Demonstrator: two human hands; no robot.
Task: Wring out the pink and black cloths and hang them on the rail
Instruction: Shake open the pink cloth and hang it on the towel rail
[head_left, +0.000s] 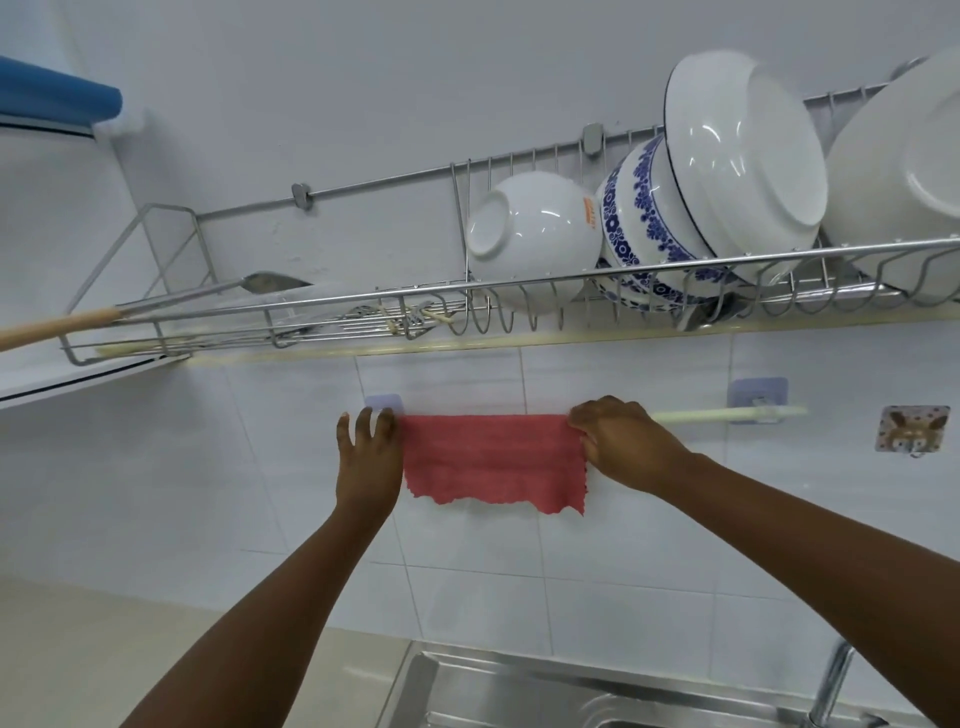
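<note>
The pink cloth (491, 460) hangs spread over the left part of a pale rail (727, 414) fixed to the tiled wall. My left hand (366, 452) is at the cloth's left edge, fingers apart, thumb side touching the cloth. My right hand (621, 441) pinches the cloth's right edge at the rail. The rail's right half is bare. No black cloth is in view.
A wire dish rack (519, 291) above the rail holds several white and blue-patterned bowls (535, 234) and a wooden-handled utensil (62, 327). A steel sink (571, 691) and tap (831, 680) lie below. An adhesive hook (911, 428) sits right of the rail.
</note>
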